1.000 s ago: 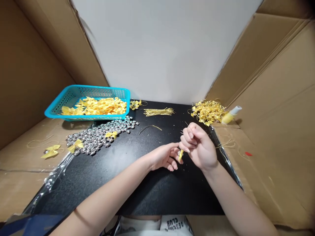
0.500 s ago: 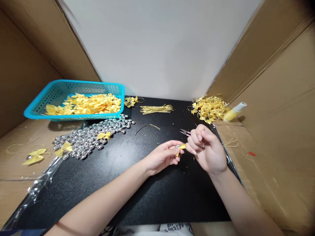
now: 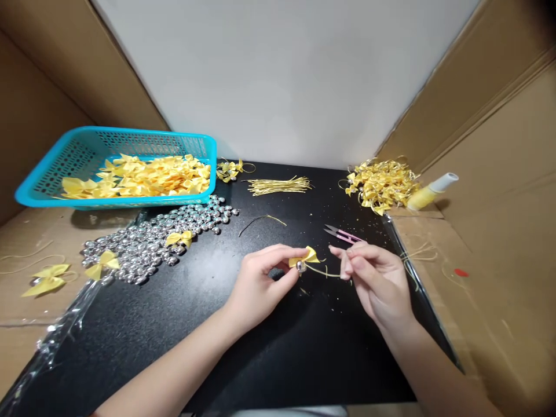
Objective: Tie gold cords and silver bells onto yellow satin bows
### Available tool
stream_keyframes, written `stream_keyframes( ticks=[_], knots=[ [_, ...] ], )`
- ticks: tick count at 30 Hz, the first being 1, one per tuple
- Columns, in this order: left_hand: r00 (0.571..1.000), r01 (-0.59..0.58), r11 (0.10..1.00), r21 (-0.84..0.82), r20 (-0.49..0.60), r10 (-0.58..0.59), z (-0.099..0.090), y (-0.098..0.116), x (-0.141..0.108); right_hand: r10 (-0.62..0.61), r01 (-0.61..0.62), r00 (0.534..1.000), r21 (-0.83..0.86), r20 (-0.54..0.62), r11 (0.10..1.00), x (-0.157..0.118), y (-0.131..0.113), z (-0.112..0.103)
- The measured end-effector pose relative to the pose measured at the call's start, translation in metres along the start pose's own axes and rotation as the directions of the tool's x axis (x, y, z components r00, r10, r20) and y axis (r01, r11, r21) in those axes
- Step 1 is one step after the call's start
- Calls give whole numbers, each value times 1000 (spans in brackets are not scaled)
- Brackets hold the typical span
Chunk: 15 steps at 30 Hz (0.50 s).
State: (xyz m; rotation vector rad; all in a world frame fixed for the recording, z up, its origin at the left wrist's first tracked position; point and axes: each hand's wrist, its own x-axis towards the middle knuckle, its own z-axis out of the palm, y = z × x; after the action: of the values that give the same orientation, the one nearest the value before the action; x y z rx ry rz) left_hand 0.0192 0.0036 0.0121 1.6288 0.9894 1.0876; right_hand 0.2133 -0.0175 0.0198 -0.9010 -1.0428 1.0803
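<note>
Yellow ribbon forms the small bow (image 3: 311,256) that the left hand (image 3: 263,277) pinches between thumb and fingertips, with a silver bead (image 3: 300,266) against it at the fingertips. From there a pale cord (image 3: 328,274) stretches to the right hand (image 3: 382,284), whose curled fingers hold its other end. The bow is between the two hands, just above the black worktop (image 3: 260,359).

Just beyond the right hand's fingertips lies a pair of pink-handled snips (image 3: 344,234), blades pointing left. Beyond the left hand are a single thin strand (image 3: 263,217), gently curved, and farther off a bundle of gold cords (image 3: 280,185).

Well to the left of the left hand, silver beads (image 3: 143,246) spread over the worktop, two loose yellow bows (image 3: 180,238) among or beside them; past the beads, a blue basket (image 3: 113,202) holds many more bows. Past the right hand, a heap of corded yellow bows (image 3: 380,182) is piled near a leaning yellow tube (image 3: 428,197) with a grey end. A red scrap (image 3: 461,272) lies to that hand's right, on cardboard.
</note>
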Motion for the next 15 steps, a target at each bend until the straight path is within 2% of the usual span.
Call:
stream_keyframes(
  ticks=[2,6,10,15],
  knots=[
    [1000,-5,999,36,3,4,-3,3,-1,42,-42,999,27,23,999,-2,-3,2],
    [984,176,981,-79,52,-173,-2,5,-1,133,-137,990,115,42,984,-4,-8,5],
    [933,358,890,-282,126,-336,1,3,-1,150,-157,987,133,58,979,-6,-8,4],
    [896,445,816,-369,180,-407,3,0,-1,140,-151,986,136,87,979,-6,-7,3]
  ],
)
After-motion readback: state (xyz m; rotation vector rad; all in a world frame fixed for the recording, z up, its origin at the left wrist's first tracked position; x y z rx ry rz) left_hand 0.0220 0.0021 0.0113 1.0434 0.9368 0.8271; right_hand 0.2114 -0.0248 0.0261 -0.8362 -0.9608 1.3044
